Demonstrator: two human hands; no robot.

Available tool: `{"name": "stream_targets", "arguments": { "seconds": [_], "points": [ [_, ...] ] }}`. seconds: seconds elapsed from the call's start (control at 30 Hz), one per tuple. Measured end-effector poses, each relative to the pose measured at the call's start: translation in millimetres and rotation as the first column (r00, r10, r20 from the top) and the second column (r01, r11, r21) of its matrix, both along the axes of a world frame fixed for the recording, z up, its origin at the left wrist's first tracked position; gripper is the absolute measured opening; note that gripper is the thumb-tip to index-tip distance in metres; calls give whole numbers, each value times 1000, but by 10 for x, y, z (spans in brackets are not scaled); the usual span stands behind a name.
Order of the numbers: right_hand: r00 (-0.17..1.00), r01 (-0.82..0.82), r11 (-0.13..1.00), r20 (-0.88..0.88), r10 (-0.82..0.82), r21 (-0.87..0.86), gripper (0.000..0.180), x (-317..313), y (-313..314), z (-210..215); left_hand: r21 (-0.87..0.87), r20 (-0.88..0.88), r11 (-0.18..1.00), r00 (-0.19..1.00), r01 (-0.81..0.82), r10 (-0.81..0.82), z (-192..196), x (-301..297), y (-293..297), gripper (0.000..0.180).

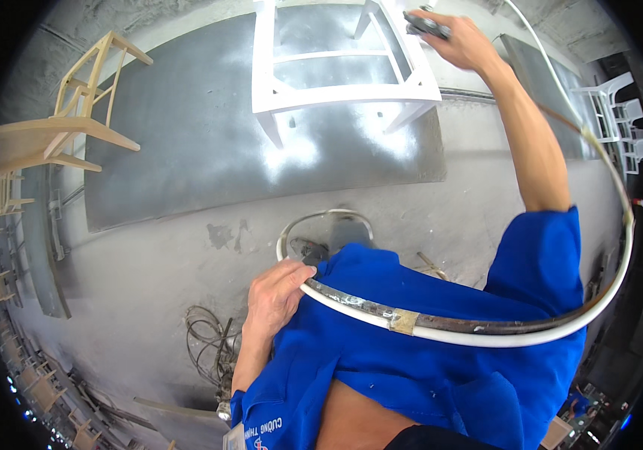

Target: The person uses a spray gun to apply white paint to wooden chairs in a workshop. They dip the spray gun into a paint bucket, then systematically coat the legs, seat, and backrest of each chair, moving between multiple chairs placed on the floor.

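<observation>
At the upper right my right hand (468, 45) is closed around a dark spray gun (428, 27), close beside a white chair frame (336, 95). The frame stands on a dark grey board (201, 135) with whitish patches around its legs. My left hand (275, 294), low and in front of my blue work shirt (426, 382), is wrapped around a hose (486, 328). A white line and a dark one are taped together in it. From that hand the hose loops right past my elbow and up toward the top edge.
Bare wooden chairs (74, 131) stand at the board's left, with several more (44, 386) along the lower left. White chairs (621, 116) are at the far right, near another grey panel (542, 82). Tangled dark hoses (203, 341) lie on the concrete floor (156, 270).
</observation>
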State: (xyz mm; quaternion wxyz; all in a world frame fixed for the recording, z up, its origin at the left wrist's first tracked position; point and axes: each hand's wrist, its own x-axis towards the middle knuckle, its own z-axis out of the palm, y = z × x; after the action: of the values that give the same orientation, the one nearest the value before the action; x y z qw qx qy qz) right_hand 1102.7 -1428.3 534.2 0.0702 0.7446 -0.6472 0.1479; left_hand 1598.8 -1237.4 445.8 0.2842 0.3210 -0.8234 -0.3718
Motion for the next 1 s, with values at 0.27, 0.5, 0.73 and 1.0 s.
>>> {"name": "stream_targets", "arguments": {
  "seconds": [0.27,0.5,0.73,1.0],
  "points": [
    [972,222,780,-196,-129,585,31,725,-1197,595,189,17,980,998,57,-61,-293,534,-358,27],
    [919,393,511,-337,-203,764,46,1406,-1608,656,260,-96,964,995,51,-26,-445,964,-1251,26],
    [834,548,449,-501,-230,706,47,1613,-2182,353,339,-158,936,986,101,-49,-533,1170,-1922,26],
    [755,647,357,-633,-173,674,33,1968,-2446,890,324,-291,906,940,271,-177,-760,1594,-2499,27]
  ]
}}
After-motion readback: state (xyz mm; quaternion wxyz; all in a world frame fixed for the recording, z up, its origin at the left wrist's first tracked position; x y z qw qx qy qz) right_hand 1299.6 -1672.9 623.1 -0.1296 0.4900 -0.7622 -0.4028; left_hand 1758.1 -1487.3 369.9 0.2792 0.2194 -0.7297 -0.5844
